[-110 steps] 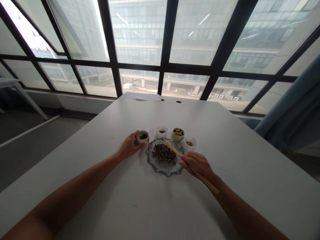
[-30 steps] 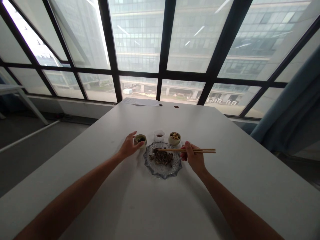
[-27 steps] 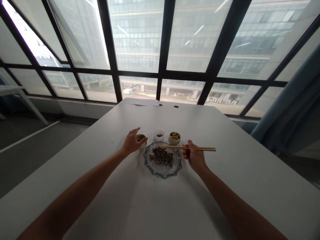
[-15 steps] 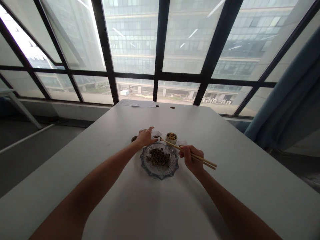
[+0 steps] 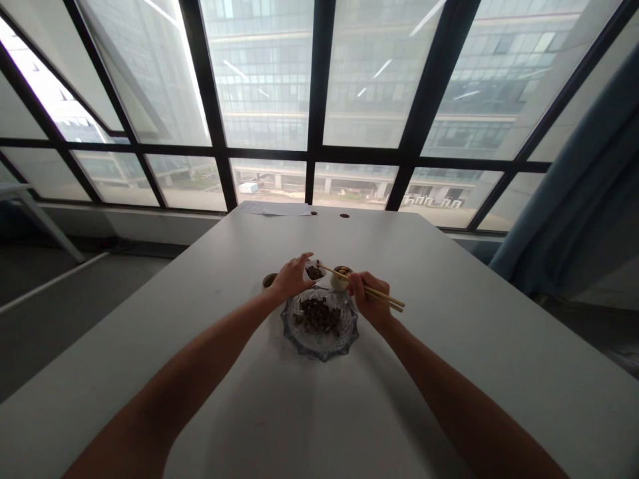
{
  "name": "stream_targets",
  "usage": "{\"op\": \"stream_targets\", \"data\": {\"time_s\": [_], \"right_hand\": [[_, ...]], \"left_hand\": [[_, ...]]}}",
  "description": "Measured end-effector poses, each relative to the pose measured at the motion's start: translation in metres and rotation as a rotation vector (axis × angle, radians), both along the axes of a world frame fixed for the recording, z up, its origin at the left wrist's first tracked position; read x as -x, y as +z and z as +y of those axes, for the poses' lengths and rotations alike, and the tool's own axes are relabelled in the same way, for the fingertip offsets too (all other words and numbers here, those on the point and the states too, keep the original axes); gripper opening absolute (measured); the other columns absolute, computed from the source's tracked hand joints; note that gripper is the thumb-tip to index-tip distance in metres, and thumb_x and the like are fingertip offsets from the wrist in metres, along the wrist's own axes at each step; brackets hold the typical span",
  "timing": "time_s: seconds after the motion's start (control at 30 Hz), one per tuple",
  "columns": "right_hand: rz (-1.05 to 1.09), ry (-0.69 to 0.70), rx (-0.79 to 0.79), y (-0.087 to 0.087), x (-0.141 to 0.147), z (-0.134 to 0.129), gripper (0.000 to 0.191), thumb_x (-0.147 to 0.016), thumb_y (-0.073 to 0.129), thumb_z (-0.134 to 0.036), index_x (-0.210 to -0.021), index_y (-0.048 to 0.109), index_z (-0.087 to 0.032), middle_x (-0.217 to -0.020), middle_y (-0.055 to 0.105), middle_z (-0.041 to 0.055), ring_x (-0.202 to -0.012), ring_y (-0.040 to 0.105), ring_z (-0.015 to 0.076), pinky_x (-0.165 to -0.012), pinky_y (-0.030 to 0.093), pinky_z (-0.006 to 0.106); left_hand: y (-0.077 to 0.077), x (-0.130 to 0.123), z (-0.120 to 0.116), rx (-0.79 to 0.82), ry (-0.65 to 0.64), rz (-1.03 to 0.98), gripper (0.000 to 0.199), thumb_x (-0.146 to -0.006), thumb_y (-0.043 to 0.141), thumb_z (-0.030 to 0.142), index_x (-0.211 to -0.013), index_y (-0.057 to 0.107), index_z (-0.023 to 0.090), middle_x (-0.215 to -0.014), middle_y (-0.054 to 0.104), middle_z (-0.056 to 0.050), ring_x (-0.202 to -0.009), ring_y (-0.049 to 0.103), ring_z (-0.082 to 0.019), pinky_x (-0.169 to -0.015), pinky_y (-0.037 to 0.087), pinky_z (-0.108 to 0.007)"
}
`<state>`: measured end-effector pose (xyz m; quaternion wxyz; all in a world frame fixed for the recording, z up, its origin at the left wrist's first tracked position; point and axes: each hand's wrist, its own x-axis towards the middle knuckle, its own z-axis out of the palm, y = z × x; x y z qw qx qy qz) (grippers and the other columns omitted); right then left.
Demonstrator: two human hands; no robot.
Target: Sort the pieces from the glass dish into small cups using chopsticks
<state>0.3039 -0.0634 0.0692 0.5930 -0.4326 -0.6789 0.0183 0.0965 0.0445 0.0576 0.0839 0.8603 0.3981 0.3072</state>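
My left hand (image 5: 292,277) curves round the left side of a small white bowl (image 5: 323,282), thumb at the near rim and fingers at the far rim. Dark pieces (image 5: 314,273) lie inside that bowl. In my right hand (image 5: 369,296) is a pair of wooden chopsticks (image 5: 377,294), their tips over the white bowl with what looks like a small dark bit between them. Just nearer to me stands a scalloped clear glass plate (image 5: 322,349) with a heap of dark, dried-looking pieces (image 5: 318,315) on it.
A pale cup with yellowish-brown pieces (image 5: 341,279) stands right of the white bowl, partly behind the chopsticks. Another small dark container (image 5: 269,280) is partly hidden by my left hand. Papers (image 5: 274,209) lie at the far edge of the white table (image 5: 239,406), before the windows.
My right hand has moved left and slightly away from me, bringing the chopstick tips over the white bowl. My left hand has shifted slightly right, and more of the bowl's contents shows.
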Motion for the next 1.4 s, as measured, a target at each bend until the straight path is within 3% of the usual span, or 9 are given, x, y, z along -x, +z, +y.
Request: {"op": "stream_targets", "data": {"time_s": [0.17, 0.37, 0.57, 0.73, 0.9, 1.1, 1.2, 1.4], "right_hand": [[0.003, 0.035, 0.114, 0.002, -0.001, 0.0, 0.05, -0.096, 0.052, -0.062, -0.075, 0.067, -0.019, -0.06, 0.065, 0.0029, -0.052, 0.059, 0.0159, -0.052, 0.049, 0.027], [0.178, 0.02, 0.204, 0.008, -0.012, -0.028, 0.054, -0.098, 0.047, -0.062, -0.074, 0.065, -0.018, -0.056, 0.063, 0.0032, -0.044, 0.056, 0.0143, -0.042, 0.045, 0.023], [-0.08, 0.021, 0.285, 0.018, -0.014, -0.054, 0.057, -0.097, 0.05, -0.062, -0.062, 0.062, -0.02, -0.049, 0.06, 0.002, -0.041, 0.055, 0.013, -0.039, 0.042, 0.021], [-0.146, 0.097, 0.218, 0.015, -0.003, -0.058, 0.052, -0.097, 0.054, -0.058, -0.064, 0.066, -0.02, -0.05, 0.059, 0.0005, -0.043, 0.05, 0.0119, -0.043, 0.04, 0.022], [-0.183, 0.131, 0.19, 0.01, 0.003, -0.056, 0.046, -0.097, 0.057, -0.054, -0.07, 0.069, -0.019, -0.054, 0.059, -0.0007, -0.046, 0.05, 0.0116, -0.047, 0.039, 0.023], [-0.206, 0.094, 0.204, 0.009, 0.004, -0.058, 0.051, -0.099, 0.051, -0.054, -0.065, 0.064, -0.019, -0.052, 0.058, -0.0006, -0.044, 0.05, 0.0108, -0.046, 0.039, 0.022], [-0.091, 0.078, 0.249, 0.004, -0.001, -0.059, 0.052, -0.098, 0.053, -0.057, -0.063, 0.063, -0.019, -0.051, 0.059, 0.0009, -0.043, 0.054, 0.0123, -0.044, 0.042, 0.022], [0.439, -0.007, 0.385, -0.013, -0.012, -0.055, 0.056, -0.087, 0.061, -0.069, -0.074, 0.068, -0.016, -0.052, 0.064, 0.0043, -0.037, 0.057, 0.0155, -0.033, 0.043, 0.023]], "left_hand": [[0.0, 0.0, -0.001, 0.005, 0.008, 0.0, 0.075, -0.07, 0.079, 0.025, -0.135, 0.043, 0.017, -0.123, 0.066, -0.015, -0.113, 0.064, -0.03, -0.1, 0.05, -0.045], [0.004, 0.0, -0.004, 0.124, 0.058, 0.019, 0.075, -0.073, 0.076, 0.032, -0.138, 0.042, 0.018, -0.121, 0.068, -0.016, -0.11, 0.067, -0.03, -0.097, 0.051, -0.044], [0.009, 0.002, -0.006, 0.229, 0.075, 0.041, 0.07, -0.077, 0.074, 0.04, -0.136, 0.046, 0.016, -0.123, 0.068, -0.017, -0.106, 0.068, -0.029, -0.093, 0.053, -0.041], [0.008, 0.028, -0.017, 0.085, 0.077, -0.038, 0.054, -0.085, 0.064, 0.048, -0.128, 0.055, 0.016, -0.123, 0.067, -0.015, -0.112, 0.065, -0.028, -0.099, 0.049, -0.043], [-0.009, 0.072, -0.036, -0.088, 0.197, -0.114, 0.042, -0.088, 0.06, 0.046, -0.121, 0.059, 0.02, -0.123, 0.066, -0.011, -0.118, 0.06, -0.028, -0.106, 0.044, -0.047], [-0.041, 0.104, -0.049, -0.082, 0.27, -0.214, 0.051, -0.086, 0.063, 0.047, -0.128, 0.051, 0.02, -0.132, 0.06, -0.013, -0.127, 0.053, -0.03, -0.109, 0.041, -0.05], [-0.051, 0.106, -0.047, -0.015, 0.28, -0.279, 0.063, -0.083, 0.065, 0.05, -0.133, 0.046, 0.018, -0.132, 0.059, -0.016, -0.125, 0.055, -0.03, -0.108, 0.043, -0.05], [-0.059, 0.101, -0.043, 0.095, 0.233, -0.327, 0.077, -0.076, 0.071, 0.052, -0.138, 0.041, 0.018, -0.136, 0.057, -0.017, -0.12, 0.06, -0.029, -0.105, 0.046, -0.048]]}}
